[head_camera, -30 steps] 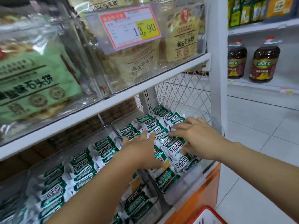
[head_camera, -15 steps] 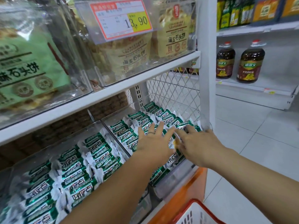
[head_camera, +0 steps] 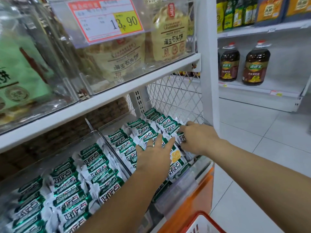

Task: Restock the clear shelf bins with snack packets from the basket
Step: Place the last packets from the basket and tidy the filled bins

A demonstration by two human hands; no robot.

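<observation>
Bright even store light, faint shadows; glare streaks and blur on the clear bin front (head_camera: 33, 52) left of the price tag (head_camera: 105, 19), upright (head_camera: 207, 64) right of it slants from wide-angle distortion.

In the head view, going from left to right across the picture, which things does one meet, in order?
left bin packets → left hand → right hand → post → oil bottles
</observation>
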